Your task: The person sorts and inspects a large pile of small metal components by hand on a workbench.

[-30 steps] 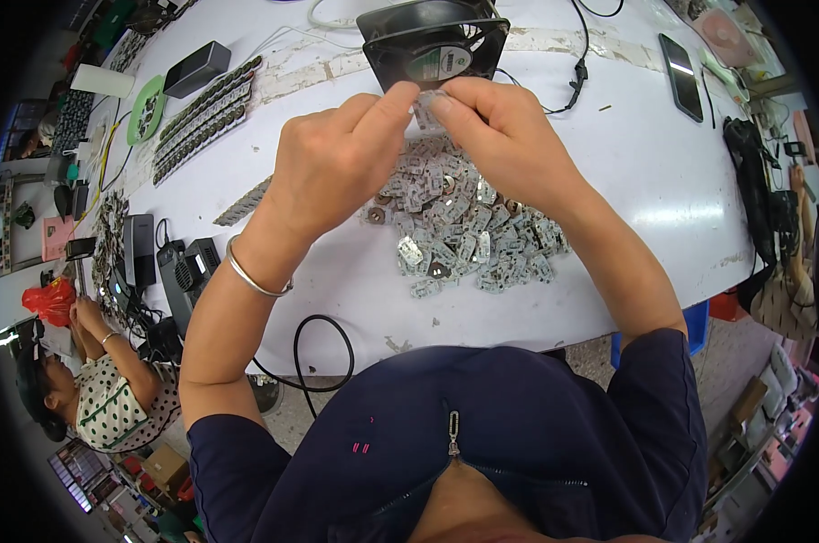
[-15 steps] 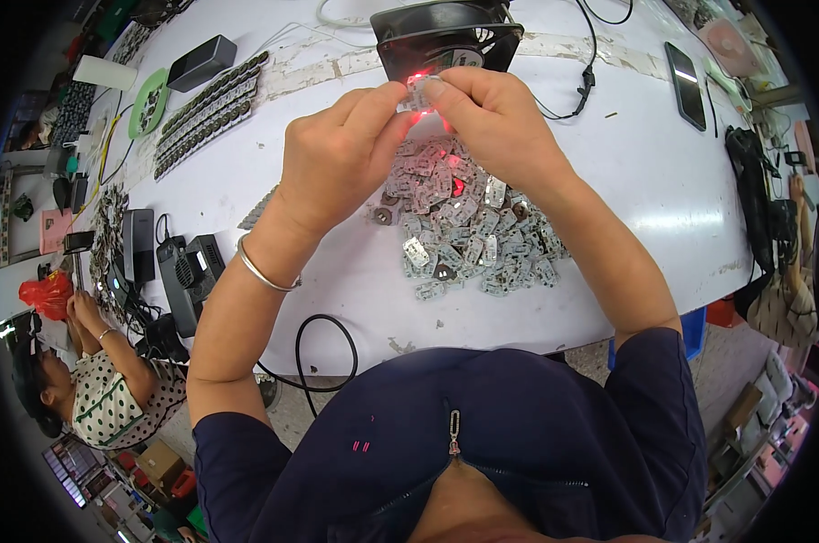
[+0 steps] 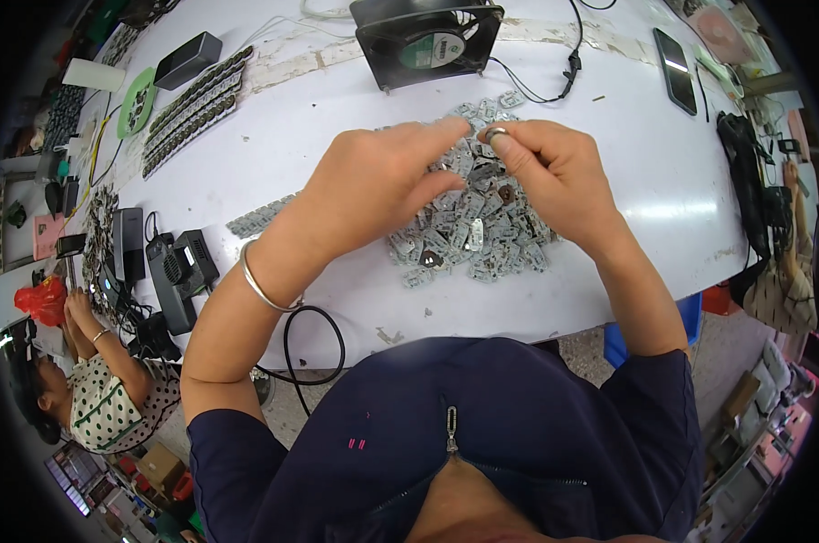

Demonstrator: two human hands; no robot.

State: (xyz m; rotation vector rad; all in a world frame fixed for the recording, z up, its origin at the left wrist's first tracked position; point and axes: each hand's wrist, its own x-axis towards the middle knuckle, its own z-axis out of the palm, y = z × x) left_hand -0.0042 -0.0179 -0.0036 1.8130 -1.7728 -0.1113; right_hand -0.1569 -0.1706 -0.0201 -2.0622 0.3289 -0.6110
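Observation:
My left hand point(image 3: 378, 181) hangs over the left part of a pile of small grey circuit boards point(image 3: 477, 237). Its fingers are stretched and the thumb stands apart, with nothing visible between them. My right hand point(image 3: 561, 172) is closed in a pinch above the pile's far right side. Between thumb and forefinger it grips a small round metal-rimmed part point(image 3: 496, 134), whose underside is hidden. Some dark round pieces lie among the boards. A flat strip of joined boards point(image 3: 260, 215) is partly covered by my left forearm.
Beyond the pile stands a black fan point(image 3: 427, 50) with a cable. Rows of dark parts point(image 3: 197, 113), a green tray point(image 3: 138, 102) and a black box point(image 3: 188, 61) are at left. A phone point(image 3: 674, 72) lies at right. A co-worker point(image 3: 111, 389) sits at left.
My hands have drawn apart and come nearer to me. The left fingers have let go and opened. The red glow at the held part is gone. The whole view has shifted slightly.

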